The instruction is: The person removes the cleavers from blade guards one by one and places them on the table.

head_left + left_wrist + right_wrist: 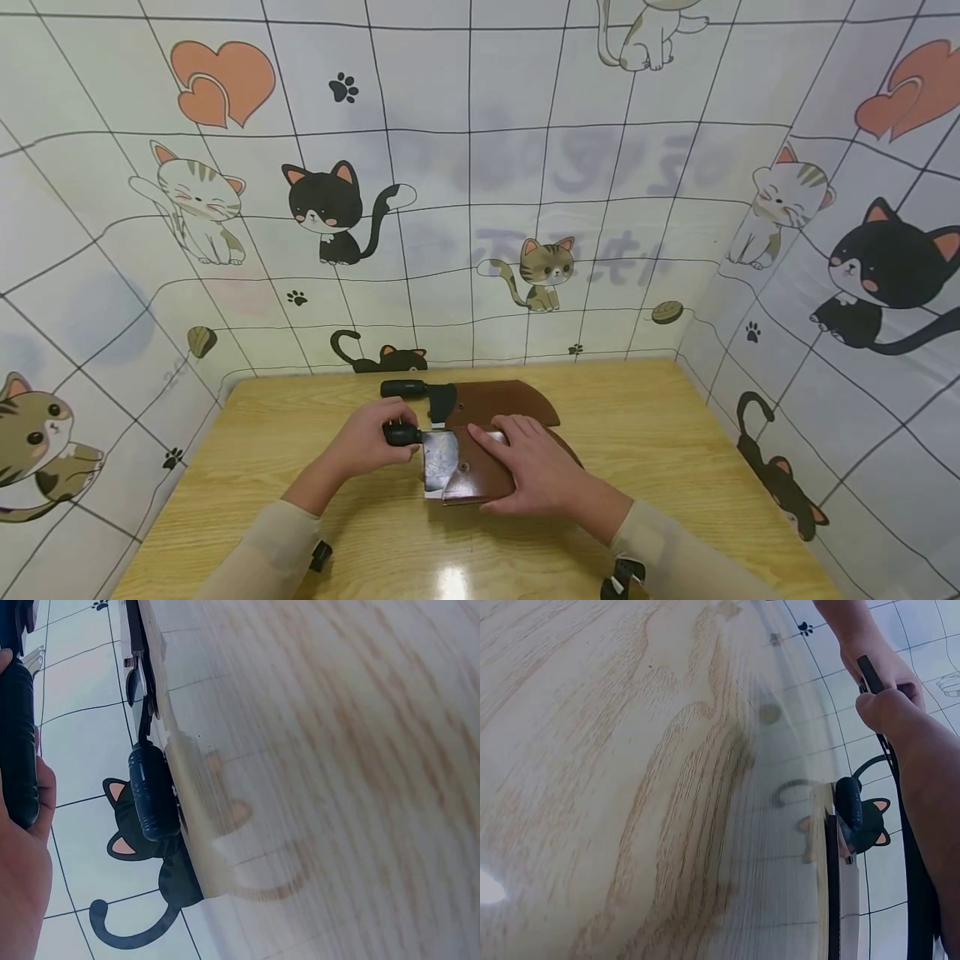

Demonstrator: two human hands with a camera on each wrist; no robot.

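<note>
Near the middle of the table, my left hand grips the black handle of a cleaver. The heel end of its wide metal blade shows; a brown leather sheath with a snap button covers the rest. My right hand holds this sheath across its width, hiding part of it. In both wrist views the cleaver is raised off the tabletop. Just behind lies a second cleaver, its black handle pointing left and its blade mostly inside another brown leather sheath.
The light wood table is glossy and reflects a bright spot near its front. White sheeting with grid lines and cartoon cats stands behind it and at both sides. Black straps sit at the wrists.
</note>
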